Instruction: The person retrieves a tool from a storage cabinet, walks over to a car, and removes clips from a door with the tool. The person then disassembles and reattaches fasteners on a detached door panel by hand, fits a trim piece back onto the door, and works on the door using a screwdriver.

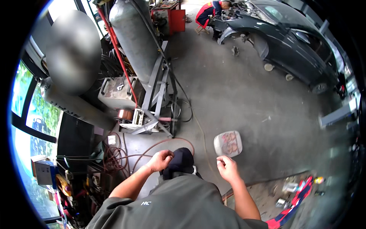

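Observation:
My left hand is raised in front of my body with its fingers curled in, and nothing shows in them. Right beside it is a dark navy, rounded shape, perhaps my own trouser leg; whether the hand touches it I cannot tell. My right hand hovers to the right, also loosely closed, with no object visible in it. Just beyond that hand, a pale square stool with rounded corners and a reddish pattern on top stands on the floor.
Ahead on the left, a grey gas cylinder stands on a metal cart beside a wire spool. Brown hose coils on the floor. A person sits by a dark car. Red-and-navy cloth lies at lower right.

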`<state>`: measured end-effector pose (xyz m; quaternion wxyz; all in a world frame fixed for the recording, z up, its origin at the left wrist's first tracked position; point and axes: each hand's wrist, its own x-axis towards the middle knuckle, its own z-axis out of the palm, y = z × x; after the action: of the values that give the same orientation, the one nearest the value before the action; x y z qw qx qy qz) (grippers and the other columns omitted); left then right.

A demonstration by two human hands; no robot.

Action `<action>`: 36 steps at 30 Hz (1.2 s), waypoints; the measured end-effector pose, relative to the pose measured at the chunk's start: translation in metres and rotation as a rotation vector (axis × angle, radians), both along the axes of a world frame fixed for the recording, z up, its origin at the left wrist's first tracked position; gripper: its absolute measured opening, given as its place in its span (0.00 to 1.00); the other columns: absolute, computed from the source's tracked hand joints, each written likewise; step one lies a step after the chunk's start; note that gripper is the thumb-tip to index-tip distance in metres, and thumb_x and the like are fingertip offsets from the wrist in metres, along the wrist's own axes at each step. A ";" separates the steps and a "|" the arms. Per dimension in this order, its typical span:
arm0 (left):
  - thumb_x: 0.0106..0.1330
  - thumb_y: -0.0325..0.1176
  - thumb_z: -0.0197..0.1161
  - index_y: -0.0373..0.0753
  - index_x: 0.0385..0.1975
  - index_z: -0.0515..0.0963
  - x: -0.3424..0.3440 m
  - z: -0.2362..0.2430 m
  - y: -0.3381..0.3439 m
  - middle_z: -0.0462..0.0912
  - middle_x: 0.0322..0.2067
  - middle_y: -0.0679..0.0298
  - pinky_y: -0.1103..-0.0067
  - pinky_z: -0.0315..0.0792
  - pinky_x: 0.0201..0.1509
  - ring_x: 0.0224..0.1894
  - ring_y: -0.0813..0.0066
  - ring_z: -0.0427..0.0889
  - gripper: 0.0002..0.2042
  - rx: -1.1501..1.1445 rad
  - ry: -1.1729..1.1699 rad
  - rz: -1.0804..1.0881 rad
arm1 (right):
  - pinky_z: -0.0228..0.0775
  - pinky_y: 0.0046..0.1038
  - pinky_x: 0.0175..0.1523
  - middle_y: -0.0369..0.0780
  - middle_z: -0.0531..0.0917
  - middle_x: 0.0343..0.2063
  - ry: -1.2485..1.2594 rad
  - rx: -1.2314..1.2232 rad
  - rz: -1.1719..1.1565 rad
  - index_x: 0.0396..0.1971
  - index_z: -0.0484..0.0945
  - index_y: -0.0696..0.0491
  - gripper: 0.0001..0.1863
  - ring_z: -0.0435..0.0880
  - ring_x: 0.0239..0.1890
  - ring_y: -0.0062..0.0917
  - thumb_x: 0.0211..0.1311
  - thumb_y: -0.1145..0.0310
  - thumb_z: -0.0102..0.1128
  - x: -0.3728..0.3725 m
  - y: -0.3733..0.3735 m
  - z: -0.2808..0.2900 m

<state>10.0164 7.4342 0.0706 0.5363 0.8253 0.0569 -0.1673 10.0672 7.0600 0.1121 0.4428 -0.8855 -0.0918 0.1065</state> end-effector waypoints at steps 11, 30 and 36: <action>0.66 0.34 0.59 0.34 0.48 0.82 0.537 -0.016 -0.045 0.84 0.45 0.47 0.59 0.77 0.60 0.54 0.46 0.82 0.15 0.235 -0.234 -0.272 | 0.79 0.38 0.45 0.45 0.87 0.35 0.200 -0.246 -0.180 0.40 0.85 0.55 0.09 0.86 0.37 0.39 0.68 0.67 0.60 0.350 -0.136 -0.210; 0.66 0.42 0.56 0.35 0.42 0.87 0.985 -0.185 0.199 0.89 0.42 0.44 0.58 0.80 0.54 0.49 0.46 0.88 0.18 0.585 0.580 -0.295 | 0.73 0.29 0.31 0.34 0.82 0.25 0.377 -0.115 -0.188 0.39 0.81 0.56 0.07 0.79 0.27 0.19 0.74 0.68 0.59 1.201 0.002 -0.256; 0.65 0.43 0.56 0.37 0.49 0.86 1.085 -0.208 0.254 0.89 0.48 0.47 0.64 0.78 0.64 0.55 0.48 0.86 0.21 0.453 0.676 0.488 | 0.77 0.23 0.43 0.36 0.87 0.38 0.128 0.080 0.069 0.51 0.82 0.56 0.10 0.83 0.35 0.18 0.75 0.70 0.61 1.537 0.235 -0.066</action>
<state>11.1018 7.6882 -0.1378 0.3179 0.7833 0.4555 -0.2790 11.6043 7.2952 0.0459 0.4789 -0.8547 -0.0980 0.1747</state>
